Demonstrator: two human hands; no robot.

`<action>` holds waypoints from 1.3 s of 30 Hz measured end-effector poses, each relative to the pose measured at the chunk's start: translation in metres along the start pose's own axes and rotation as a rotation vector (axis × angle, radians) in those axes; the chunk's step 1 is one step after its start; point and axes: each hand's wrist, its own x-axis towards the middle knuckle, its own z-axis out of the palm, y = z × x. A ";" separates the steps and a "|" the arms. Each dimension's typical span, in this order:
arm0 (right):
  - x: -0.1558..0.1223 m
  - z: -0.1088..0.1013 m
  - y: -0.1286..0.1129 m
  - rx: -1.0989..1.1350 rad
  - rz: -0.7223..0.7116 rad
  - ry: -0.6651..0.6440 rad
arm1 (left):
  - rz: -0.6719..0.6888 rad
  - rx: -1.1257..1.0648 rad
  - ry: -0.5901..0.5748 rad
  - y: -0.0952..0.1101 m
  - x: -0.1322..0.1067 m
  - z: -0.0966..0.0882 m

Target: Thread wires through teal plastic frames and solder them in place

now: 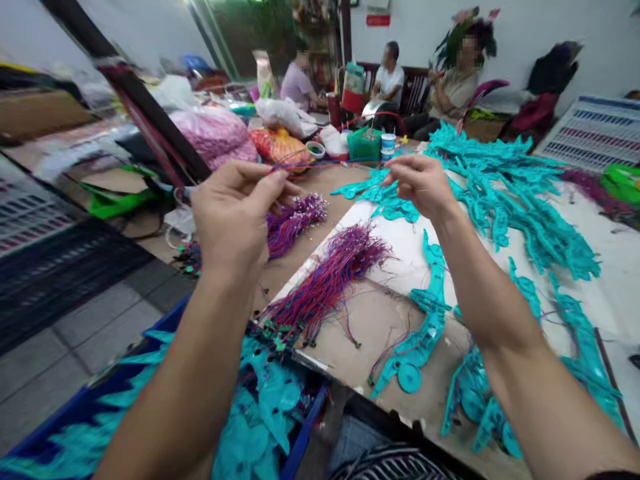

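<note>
Basically: thin wires strung between two pinched hands

Left hand (233, 213): thumb and forefinger pinched on the wires (345, 162), other fingers loosely curled. Right hand (423, 180): fingertips drawn together, apparently on the far end of the same wires; exact contact is too blurred to confirm. Wires are red and blue, in the air above the table (383, 320), near level between the hands.

Handling, my read: next to no weight, limp, quick to tangle, slightly slick coating. Thin ends look like the weak spot, so grip the coated length just short of them and don't yank.

Below the hands: a big wire bundle (325, 277) lying slantwise, small green parts at its near end; a second bundle (295, 223) just behind the left hand. Right of those, one turquoise plastic piece (433, 317), then a turquoise pile (500, 173) beyond the right hand. Blue crate (306, 433) at lower left holds more, partly hidden by the left forearm.

Can't make out: strand count, wire tips, left palm. Crate cut off at the bottom.
</note>
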 end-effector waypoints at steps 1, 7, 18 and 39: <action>-0.004 0.000 0.004 0.003 0.014 -0.008 | -0.024 0.008 -0.011 -0.002 0.002 0.005; -0.017 -0.004 0.032 -0.152 0.201 -0.046 | -0.084 0.012 -0.040 -0.019 0.012 0.022; -0.032 0.012 0.048 0.321 0.369 -0.118 | -0.221 0.087 -0.166 -0.043 0.012 0.026; -0.020 -0.015 0.062 0.516 0.404 0.006 | -0.440 0.049 -0.111 -0.099 0.047 0.029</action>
